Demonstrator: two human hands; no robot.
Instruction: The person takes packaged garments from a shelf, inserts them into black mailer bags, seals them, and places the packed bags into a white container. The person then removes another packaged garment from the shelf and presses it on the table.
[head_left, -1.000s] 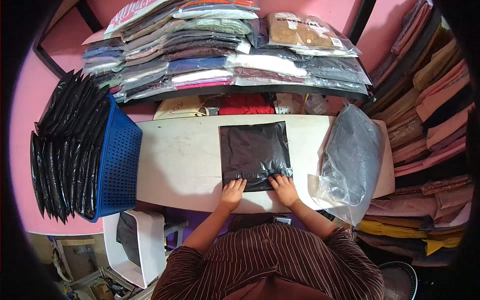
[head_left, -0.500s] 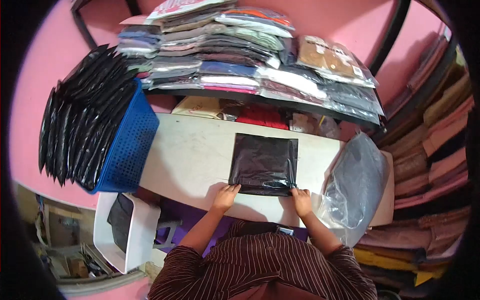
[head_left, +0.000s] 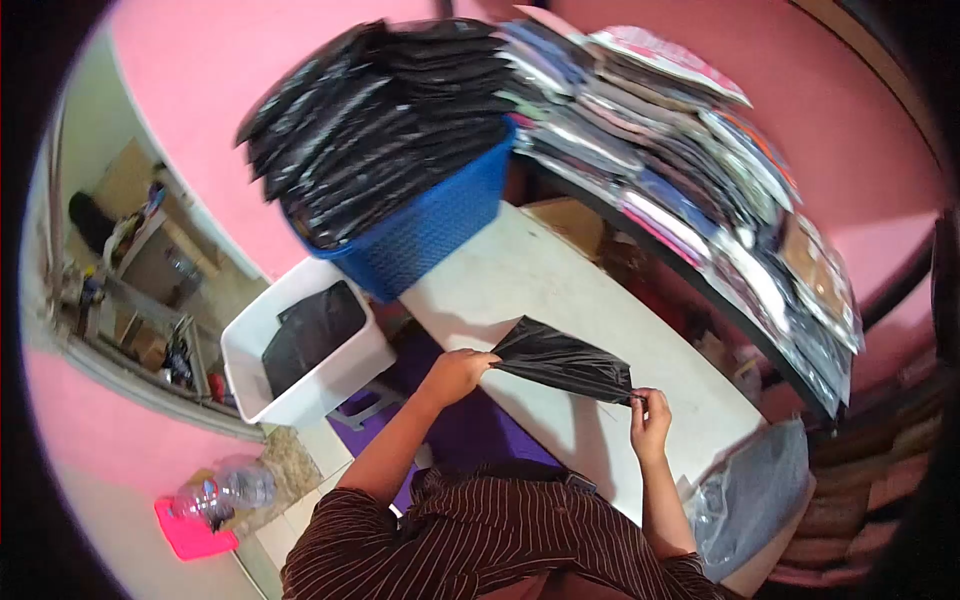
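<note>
A black plastic package [head_left: 565, 360] is lifted above the white table [head_left: 640, 350], tilted, with its surface creased. My left hand [head_left: 460, 375] is closed on its left corner. At its right end, my right hand [head_left: 650, 418] pinches the other corner between thumb and fingers. Left of my left arm stands a white bin [head_left: 245, 360], and a black plastic package [head_left: 315, 335] lies inside it. Beyond the hands, a blue basket [head_left: 430, 225] is heaped with black plastic packages [head_left: 380, 110].
A shelf with stacked, bagged folded clothes [head_left: 660, 130] runs along the back right. A large clear plastic bag with grey contents [head_left: 755, 490] lies at the table's right end. A purple surface [head_left: 480, 425] and a pink stand with clear bottles [head_left: 195, 535] are lower left.
The black package has been raised off the table and tilted, still held by both hands. My view has turned left, bringing the white bin and basket nearer the middle.
</note>
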